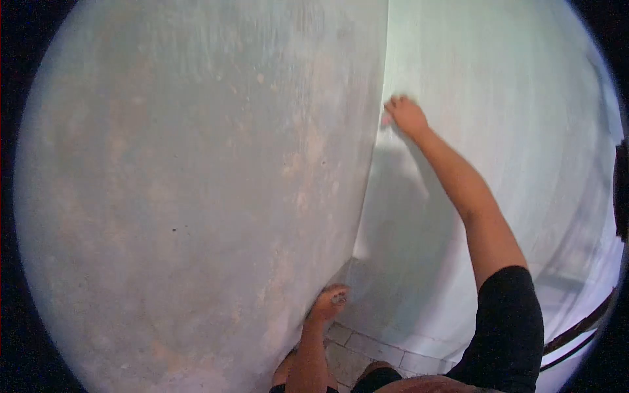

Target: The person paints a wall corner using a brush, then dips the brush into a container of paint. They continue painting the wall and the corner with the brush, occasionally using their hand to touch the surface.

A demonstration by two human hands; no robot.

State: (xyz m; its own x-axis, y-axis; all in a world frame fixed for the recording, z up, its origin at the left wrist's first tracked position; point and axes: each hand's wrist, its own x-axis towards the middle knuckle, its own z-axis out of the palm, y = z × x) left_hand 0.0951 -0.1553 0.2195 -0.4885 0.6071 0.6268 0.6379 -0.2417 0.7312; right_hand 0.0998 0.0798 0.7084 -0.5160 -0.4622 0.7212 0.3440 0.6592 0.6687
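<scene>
My right hand [407,115] is raised against the pale green wall [498,85], right beside the vertical corner. Its fingers are bent around a small pinkish thing [386,119] that is too small to name. Low down near the foot of the corner, my left hand [329,302] is curled closed beside the patchy grey wall [196,164]. Something small and greyish [339,299] shows within its fingers, and I cannot make out what it is.
Light floor tiles [373,350] lie below, between the walls and my legs. A dark bar or cable [580,329] runs slantwise at the lower right, with a dark object [621,190] at the right edge.
</scene>
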